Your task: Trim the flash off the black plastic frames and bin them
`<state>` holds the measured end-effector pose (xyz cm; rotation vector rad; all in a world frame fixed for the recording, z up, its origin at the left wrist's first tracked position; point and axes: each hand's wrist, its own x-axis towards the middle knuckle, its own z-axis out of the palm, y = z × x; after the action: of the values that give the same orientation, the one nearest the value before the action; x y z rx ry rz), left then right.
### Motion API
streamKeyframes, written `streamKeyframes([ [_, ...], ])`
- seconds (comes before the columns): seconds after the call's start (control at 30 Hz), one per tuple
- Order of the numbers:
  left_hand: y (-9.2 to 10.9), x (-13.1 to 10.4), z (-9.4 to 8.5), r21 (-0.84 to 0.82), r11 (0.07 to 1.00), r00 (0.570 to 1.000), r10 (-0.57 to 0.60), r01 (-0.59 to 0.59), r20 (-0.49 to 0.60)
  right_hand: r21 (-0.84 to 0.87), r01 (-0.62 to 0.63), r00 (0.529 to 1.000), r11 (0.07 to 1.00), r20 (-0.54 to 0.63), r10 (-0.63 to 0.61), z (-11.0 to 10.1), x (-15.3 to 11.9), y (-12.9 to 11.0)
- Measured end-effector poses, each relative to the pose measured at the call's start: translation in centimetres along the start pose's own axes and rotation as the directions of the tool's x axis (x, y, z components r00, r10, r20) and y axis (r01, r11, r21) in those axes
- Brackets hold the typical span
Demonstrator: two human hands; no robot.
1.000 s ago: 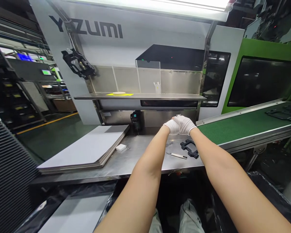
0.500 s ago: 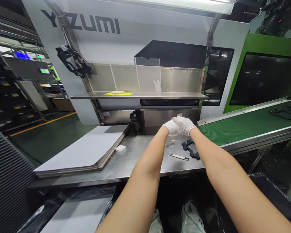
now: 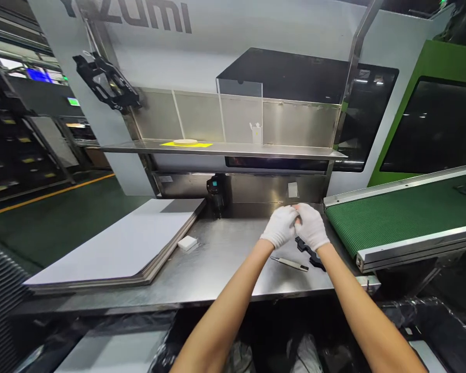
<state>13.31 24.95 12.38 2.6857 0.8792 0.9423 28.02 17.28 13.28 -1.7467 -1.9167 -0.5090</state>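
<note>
My left hand and my right hand, both in white gloves, meet over the right part of the steel table. Their fingers are bent and pressed together, with a bit of bare skin showing between them. Whether anything is pinched there is hidden. Beneath my right hand lies a black plastic frame part, partly covered by the hand and wrist. A thin white pen-like tool with a pointed tip rests on the table just in front of my hands.
A stack of large white sheets covers the table's left side, with small white pieces beside it. A black bottle-like object stands at the back. The green conveyor belt slopes along the right. Above runs a steel shelf.
My hands have come nearer and lower, from clasped tightly together to meeting at the fingers. They now cover part of the black frame. The view has shifted slightly downward.
</note>
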Motion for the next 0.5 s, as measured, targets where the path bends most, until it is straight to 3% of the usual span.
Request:
streamKeyframes([
  [0.1,0.1,-5.1,2.7,-0.055,0.982,0.98,-0.186,0.182,-0.066,0.022,-0.269,0.959,0.963,-0.087,0.27,2.6,-7.0,1.6],
  [0.23,0.6,-10.3,7.6,-0.134,0.959,0.968,-0.25,0.25,0.018,0.077,-0.353,0.932,0.932,-0.051,0.358,6.4,-14.2,2.8],
  [0.37,0.7,-12.2,10.6,-0.143,0.959,0.967,-0.232,0.246,0.109,0.12,-0.37,0.928,0.921,-0.009,0.374,9.7,-16.0,2.9],
  [0.5,0.2,-12.5,10.6,-0.138,0.952,0.958,-0.257,0.274,0.127,0.152,-0.405,0.911,0.902,-0.024,0.413,11.6,-15.8,2.6],
])
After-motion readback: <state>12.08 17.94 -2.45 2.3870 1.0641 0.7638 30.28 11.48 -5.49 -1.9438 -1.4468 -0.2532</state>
